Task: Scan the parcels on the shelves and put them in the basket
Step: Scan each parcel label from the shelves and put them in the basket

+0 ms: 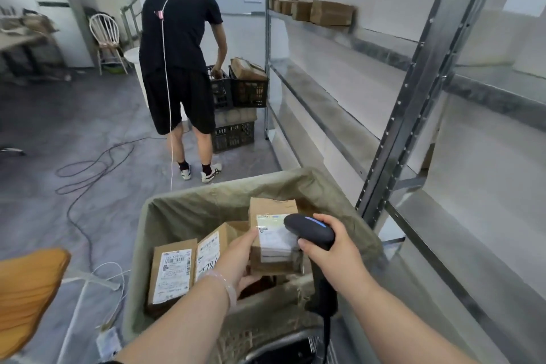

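The left hand [240, 257] is gripping a parcel [274, 239] from its left side and underneath, thumb on the labelled face, and is holding it upright inside the basket [183, 213], against the right wall; the right hand [336, 248] is clenching a scanner [310, 229] by its handle, with the head right at the parcel's label, though I cannot tell whether they are touching; a flat parcel [172, 275] is lying label-up in the basket's left part, and a tilted parcel [211, 248] is leaning just beside it; the shelves [413, 103] are running along the right, with brown boxes [331, 12] sitting on a far upper level; ahead, a person [180, 53] is bending over black crates [248, 89]; a cable [88, 174] is trailing across the floor.
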The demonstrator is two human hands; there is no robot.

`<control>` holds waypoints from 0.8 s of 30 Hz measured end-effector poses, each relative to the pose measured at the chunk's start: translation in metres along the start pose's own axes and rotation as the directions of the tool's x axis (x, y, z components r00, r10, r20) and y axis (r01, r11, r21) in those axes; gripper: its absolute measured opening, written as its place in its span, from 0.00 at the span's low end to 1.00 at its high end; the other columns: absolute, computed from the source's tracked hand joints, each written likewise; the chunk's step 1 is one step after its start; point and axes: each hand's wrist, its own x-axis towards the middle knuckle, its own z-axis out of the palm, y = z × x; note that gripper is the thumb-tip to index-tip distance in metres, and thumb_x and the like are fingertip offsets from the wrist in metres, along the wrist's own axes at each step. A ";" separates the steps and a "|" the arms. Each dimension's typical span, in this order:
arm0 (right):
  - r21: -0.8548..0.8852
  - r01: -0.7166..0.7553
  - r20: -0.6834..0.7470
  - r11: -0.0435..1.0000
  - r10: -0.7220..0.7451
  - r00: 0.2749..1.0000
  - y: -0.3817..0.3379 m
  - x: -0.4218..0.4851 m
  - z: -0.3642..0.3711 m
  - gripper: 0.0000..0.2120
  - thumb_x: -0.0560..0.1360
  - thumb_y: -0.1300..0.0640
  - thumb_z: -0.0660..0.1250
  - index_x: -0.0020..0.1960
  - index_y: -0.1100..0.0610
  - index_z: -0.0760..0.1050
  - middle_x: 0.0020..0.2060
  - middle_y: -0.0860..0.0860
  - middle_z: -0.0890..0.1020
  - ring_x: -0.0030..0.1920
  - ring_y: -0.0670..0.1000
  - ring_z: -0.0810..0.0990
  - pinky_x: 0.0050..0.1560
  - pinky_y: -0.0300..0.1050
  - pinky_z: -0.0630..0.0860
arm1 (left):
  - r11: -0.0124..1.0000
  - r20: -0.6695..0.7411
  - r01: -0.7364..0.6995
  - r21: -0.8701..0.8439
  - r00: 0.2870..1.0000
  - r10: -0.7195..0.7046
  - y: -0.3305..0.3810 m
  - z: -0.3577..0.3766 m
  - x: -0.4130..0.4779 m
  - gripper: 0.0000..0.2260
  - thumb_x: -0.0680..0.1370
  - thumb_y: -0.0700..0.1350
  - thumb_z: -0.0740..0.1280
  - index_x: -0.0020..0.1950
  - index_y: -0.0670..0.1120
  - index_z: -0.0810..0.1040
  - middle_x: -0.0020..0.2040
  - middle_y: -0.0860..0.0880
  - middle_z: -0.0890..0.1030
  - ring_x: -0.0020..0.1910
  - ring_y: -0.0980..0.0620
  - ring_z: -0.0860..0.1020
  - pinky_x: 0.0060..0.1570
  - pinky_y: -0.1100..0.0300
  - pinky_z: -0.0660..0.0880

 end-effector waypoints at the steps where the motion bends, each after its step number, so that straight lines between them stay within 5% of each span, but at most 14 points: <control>1: 0.000 0.005 0.016 1.000 -0.005 1.000 -0.002 0.016 0.000 0.24 0.70 0.55 0.77 0.60 0.42 0.71 0.52 0.39 0.79 0.49 0.37 0.78 0.41 0.25 0.71 | 1.000 -0.016 -0.020 -0.011 1.000 0.020 0.007 0.003 0.007 0.18 0.78 0.59 0.67 0.64 0.52 0.78 0.55 0.47 0.85 0.56 0.47 0.82 0.56 0.47 0.80; 3: -0.001 0.024 0.038 1.000 -0.024 0.999 -0.005 0.046 0.002 0.24 0.69 0.55 0.77 0.60 0.41 0.71 0.52 0.39 0.79 0.47 0.35 0.78 0.40 0.25 0.71 | 0.999 -0.035 -0.048 0.004 0.998 0.048 0.018 0.008 0.017 0.20 0.77 0.62 0.67 0.65 0.53 0.78 0.55 0.51 0.86 0.56 0.50 0.82 0.55 0.49 0.79; 7: 0.000 0.049 0.065 0.999 -0.048 0.997 -0.006 0.086 0.002 0.26 0.70 0.55 0.77 0.61 0.39 0.69 0.53 0.38 0.78 0.48 0.34 0.78 0.41 0.25 0.71 | 0.982 -0.101 -0.100 0.157 0.988 0.117 0.033 0.006 0.035 0.41 0.70 0.68 0.71 0.79 0.59 0.58 0.74 0.51 0.72 0.71 0.47 0.71 0.72 0.48 0.65; 11: -0.017 0.059 0.050 0.998 -0.058 0.997 -0.002 0.094 -0.002 0.26 0.70 0.54 0.77 0.61 0.38 0.69 0.53 0.37 0.78 0.49 0.33 0.77 0.42 0.25 0.71 | 0.895 -0.104 -0.173 0.412 0.967 0.235 0.036 0.008 0.043 0.36 0.77 0.60 0.68 0.81 0.57 0.55 0.78 0.47 0.65 0.76 0.46 0.65 0.73 0.52 0.60; 16: -0.053 0.071 -0.034 0.996 -0.073 0.997 0.006 0.073 -0.017 0.26 0.69 0.54 0.77 0.60 0.37 0.69 0.55 0.36 0.78 0.53 0.36 0.77 0.48 0.27 0.71 | 0.738 -0.006 -0.260 0.622 0.941 0.337 0.033 0.021 0.045 0.37 0.72 0.63 0.71 0.77 0.63 0.59 0.77 0.50 0.66 0.76 0.49 0.64 0.75 0.49 0.62; 20: -0.049 0.066 -0.176 0.997 -0.074 0.982 0.005 0.032 -0.038 0.25 0.69 0.56 0.77 0.60 0.39 0.71 0.54 0.36 0.78 0.51 0.31 0.76 0.48 0.24 0.71 | 0.474 0.221 -0.430 0.768 0.873 0.435 0.027 0.048 0.033 0.36 0.74 0.60 0.71 0.79 0.58 0.59 0.78 0.50 0.63 0.78 0.50 0.60 0.76 0.54 0.58; 24: -0.026 0.027 -0.375 0.999 -0.035 0.927 0.016 -0.034 -0.056 0.25 0.69 0.57 0.77 0.59 0.39 0.71 0.54 0.37 0.79 0.51 0.31 0.76 0.47 0.22 0.69 | 0.149 0.464 -0.556 0.818 0.790 0.401 0.010 0.077 0.011 0.40 0.72 0.70 0.64 0.80 0.60 0.55 0.80 0.50 0.59 0.79 0.49 0.56 0.77 0.51 0.57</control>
